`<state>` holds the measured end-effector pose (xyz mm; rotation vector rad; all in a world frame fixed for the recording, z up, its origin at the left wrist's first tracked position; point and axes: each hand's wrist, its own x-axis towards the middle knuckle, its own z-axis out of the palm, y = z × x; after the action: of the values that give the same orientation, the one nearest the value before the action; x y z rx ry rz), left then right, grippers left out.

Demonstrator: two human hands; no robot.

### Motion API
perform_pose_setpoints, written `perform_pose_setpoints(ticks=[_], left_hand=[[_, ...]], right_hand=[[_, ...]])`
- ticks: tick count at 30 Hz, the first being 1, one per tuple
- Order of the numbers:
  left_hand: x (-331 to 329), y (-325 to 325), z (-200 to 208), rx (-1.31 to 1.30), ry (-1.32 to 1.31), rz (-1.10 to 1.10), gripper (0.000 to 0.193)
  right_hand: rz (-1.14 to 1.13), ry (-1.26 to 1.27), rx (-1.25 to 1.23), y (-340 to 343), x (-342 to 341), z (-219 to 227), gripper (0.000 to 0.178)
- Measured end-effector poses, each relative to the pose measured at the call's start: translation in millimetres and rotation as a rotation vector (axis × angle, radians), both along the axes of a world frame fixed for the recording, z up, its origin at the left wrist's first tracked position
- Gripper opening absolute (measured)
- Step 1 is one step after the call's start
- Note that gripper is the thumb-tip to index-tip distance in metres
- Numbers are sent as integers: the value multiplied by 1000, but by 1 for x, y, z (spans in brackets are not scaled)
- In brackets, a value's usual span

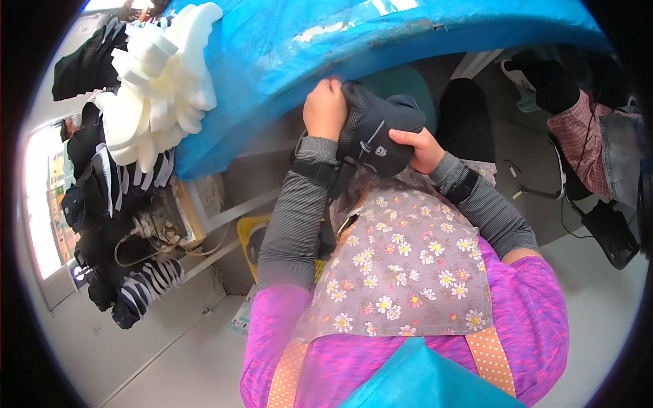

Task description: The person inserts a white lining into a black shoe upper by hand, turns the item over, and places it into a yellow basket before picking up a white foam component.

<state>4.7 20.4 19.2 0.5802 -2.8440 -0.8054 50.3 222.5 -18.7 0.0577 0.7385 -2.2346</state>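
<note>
A worker's left hand (pixel 325 109) curls tightly at the mesh edge of a dark baseball cap (pixel 377 146), at about 10 o'clock on a dial centred on the cap, its fingertips hidden from view. At 4 o'clock, the right hand (pixel 420 148) grasps the opposite side, thumb laid across the outer fabric and fingers out of sight beneath. The cap, marked with a small pale emblem, is held tilted between the two hands, near the edge of a blue plastic-covered table (pixel 286 68) that sweeps overhead from 10 to 1 o'clock.

The step in hand appears to be handling and shaping the cap by its edges; the next move would seem to call for a steady right-hand hold while the left adjusts its grip along the rim. Whether the fabric is taut cannot be told.

At 6 o'clock spreads the worker's floral apron (pixel 401 272). A yellow bin (pixel 248 234) sits toward 8 o'clock, and farther that way hang what look like stacked dark caps (pixel 149 279) with white bands. Curved white foam pieces (pixel 166 88) are heaped between 9 and 10 o'clock. At 3 o'clock, another person's plaid garment (pixel 575 126) shows; a black pedal (pixel 612 234) lies at 4.
</note>
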Motion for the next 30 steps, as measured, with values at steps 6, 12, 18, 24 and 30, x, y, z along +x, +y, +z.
perform_pose_setpoints(ticks=[6,12,18,24,30], left_hand=[[-3,-6,-22,-70,18,-129,39],[-10,-3,-39,-64,60,-207,28],[-5,-5,-39,-45,150,-220,20],[4,-2,-13,-88,20,30,36],[1,-1,-16,-73,12,-28,40]], right_hand=[[62,-14,54,2,-6,-11,48],[36,21,67,3,-5,-18,48],[72,37,47,2,-5,-17,48],[14,-60,-46,-3,7,0,48],[64,-86,-4,4,-4,-9,50]])
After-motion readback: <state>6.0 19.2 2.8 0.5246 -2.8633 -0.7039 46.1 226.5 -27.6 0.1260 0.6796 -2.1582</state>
